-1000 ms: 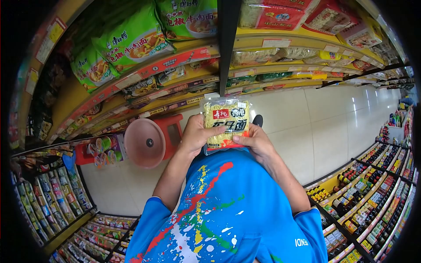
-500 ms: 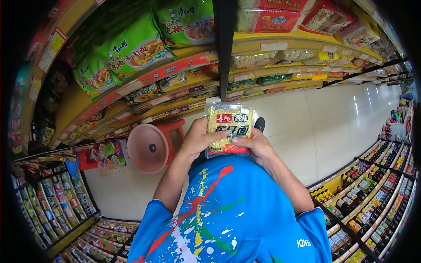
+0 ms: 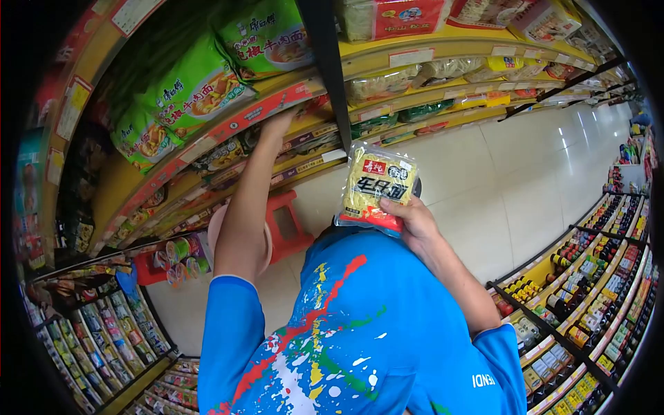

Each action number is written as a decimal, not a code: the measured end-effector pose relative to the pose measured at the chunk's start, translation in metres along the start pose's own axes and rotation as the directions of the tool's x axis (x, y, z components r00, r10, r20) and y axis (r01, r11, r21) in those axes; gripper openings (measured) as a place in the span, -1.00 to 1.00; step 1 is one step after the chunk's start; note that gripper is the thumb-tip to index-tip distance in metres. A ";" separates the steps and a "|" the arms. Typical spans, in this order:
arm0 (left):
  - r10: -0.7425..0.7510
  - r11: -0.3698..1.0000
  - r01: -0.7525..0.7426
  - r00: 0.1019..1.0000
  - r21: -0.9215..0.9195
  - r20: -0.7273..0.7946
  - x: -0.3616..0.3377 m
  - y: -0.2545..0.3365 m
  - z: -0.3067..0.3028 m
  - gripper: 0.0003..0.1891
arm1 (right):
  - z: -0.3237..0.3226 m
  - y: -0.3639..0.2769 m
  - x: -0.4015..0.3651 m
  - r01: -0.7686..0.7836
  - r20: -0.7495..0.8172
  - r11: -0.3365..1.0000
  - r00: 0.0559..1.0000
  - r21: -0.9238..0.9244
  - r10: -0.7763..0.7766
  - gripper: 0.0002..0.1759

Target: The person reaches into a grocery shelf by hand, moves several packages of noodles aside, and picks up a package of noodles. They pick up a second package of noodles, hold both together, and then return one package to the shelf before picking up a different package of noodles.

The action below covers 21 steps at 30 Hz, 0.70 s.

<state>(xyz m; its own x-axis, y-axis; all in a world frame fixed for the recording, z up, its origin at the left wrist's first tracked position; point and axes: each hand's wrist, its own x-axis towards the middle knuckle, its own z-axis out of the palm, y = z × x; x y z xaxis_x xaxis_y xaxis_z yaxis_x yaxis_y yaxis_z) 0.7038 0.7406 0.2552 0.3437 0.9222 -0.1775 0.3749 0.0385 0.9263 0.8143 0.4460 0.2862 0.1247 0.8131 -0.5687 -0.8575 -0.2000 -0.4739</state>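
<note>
My right hand [image 3: 413,220] grips a clear packet of yellow noodles [image 3: 379,183] by its lower right side, thumb over the front. The packet has a red and black printed label and is held upright before my body. My left hand [image 3: 279,122] reaches into the shelf under the red price strip [image 3: 242,117], beside the black shelf post. Its fingers are hidden in the shelf, so what they touch cannot be seen. Green instant noodle bags [image 3: 197,90] lie on the shelf above that hand.
A pink basin [image 3: 220,225] rests by a red stool [image 3: 285,225] on the floor, partly behind my left arm. Noodle cups [image 3: 181,256] stand at the left. Red-labelled vermicelli packs [image 3: 408,17] fill the upper right shelf. Shelves of bottles [image 3: 581,290] line the right.
My left hand has let go of the noodle packet and moved up and left into the shelf. The packet, now in my right hand alone, has shifted slightly right and tilted.
</note>
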 end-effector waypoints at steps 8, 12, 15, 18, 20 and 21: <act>-0.084 0.976 0.088 0.996 -0.200 0.027 0.042 -0.006 0.023 -0.46 | -0.015 0.004 -0.019 0.049 -0.079 0.998 0.996 0.029 -0.047 -0.58; -0.110 0.930 0.125 0.992 -0.346 0.062 0.052 -0.013 0.034 -0.46 | -0.023 0.006 -0.024 0.105 -0.125 0.992 0.987 0.073 -0.096 -0.58; -0.135 0.879 0.157 0.988 -0.450 0.080 0.053 -0.022 0.040 -0.46 | -0.022 0.005 -0.028 0.131 -0.146 0.988 0.982 0.087 -0.117 -0.58; -0.163 0.812 0.186 0.982 -0.554 0.090 0.058 -0.033 0.028 -0.46 | -0.020 0.001 -0.030 0.134 -0.153 0.988 0.981 0.075 -0.121 -0.57; -0.189 0.759 0.206 0.978 -0.618 0.094 0.057 -0.041 0.024 -0.46 | -0.019 0.000 -0.030 0.124 -0.154 0.990 0.982 0.070 -0.113 -0.56; -0.201 0.730 0.214 0.975 -0.649 0.095 0.054 -0.046 0.022 -0.46 | -0.019 -0.001 -0.030 0.120 -0.151 0.991 0.982 0.065 -0.109 -0.56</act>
<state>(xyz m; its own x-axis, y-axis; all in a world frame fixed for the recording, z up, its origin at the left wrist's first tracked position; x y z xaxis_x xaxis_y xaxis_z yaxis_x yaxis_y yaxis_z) 0.7244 0.7799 0.1956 0.3421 0.8546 -0.3905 -0.2120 0.4751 0.8540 0.8210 0.4115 0.2905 0.2915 0.7377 -0.6089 -0.8669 -0.0654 -0.4942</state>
